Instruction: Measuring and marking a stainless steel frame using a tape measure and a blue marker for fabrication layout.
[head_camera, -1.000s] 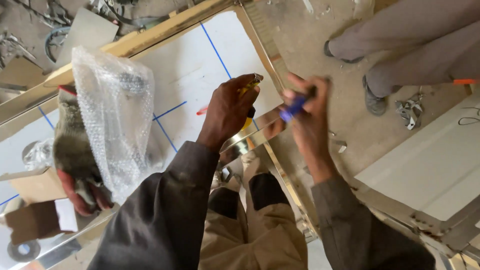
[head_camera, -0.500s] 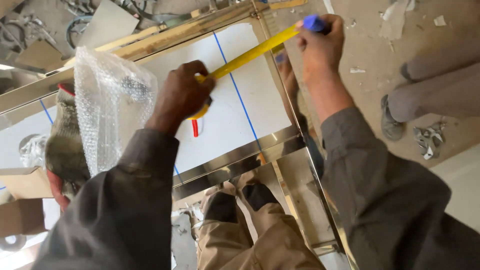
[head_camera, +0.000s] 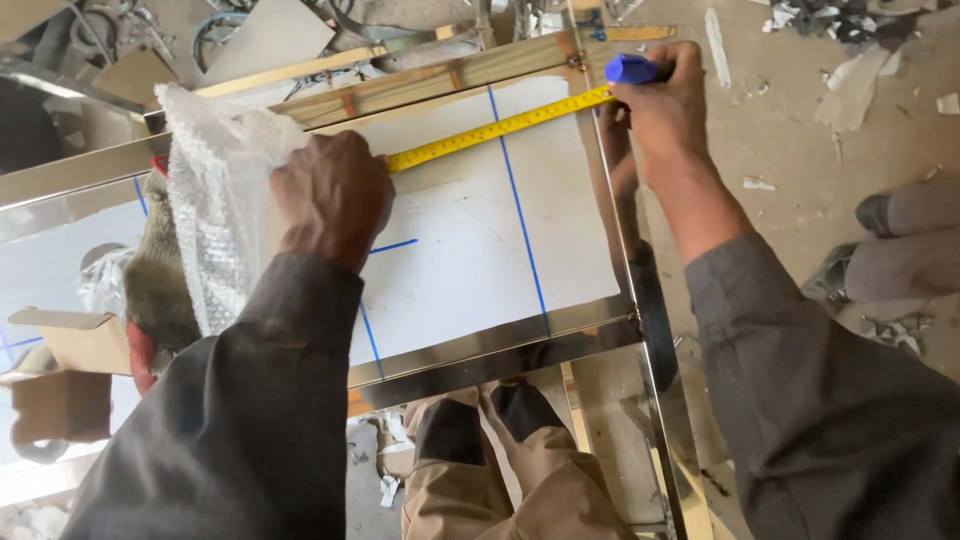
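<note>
The left hand (head_camera: 335, 195) is closed over the near end of a yellow tape measure (head_camera: 500, 127), pressing it down on the white panel (head_camera: 470, 240). The right hand (head_camera: 665, 110) is curled tight around a blue marker (head_camera: 630, 68) and pins the tape's far end at the panel's shiny metal frame (head_camera: 610, 200). The tape lies stretched flat between both hands, crossing a blue line. Bubble wrap (head_camera: 215, 200) sits just beside the left hand. Another person's shoe (head_camera: 875, 212) rests on the dusty floor (head_camera: 800, 130).
</note>
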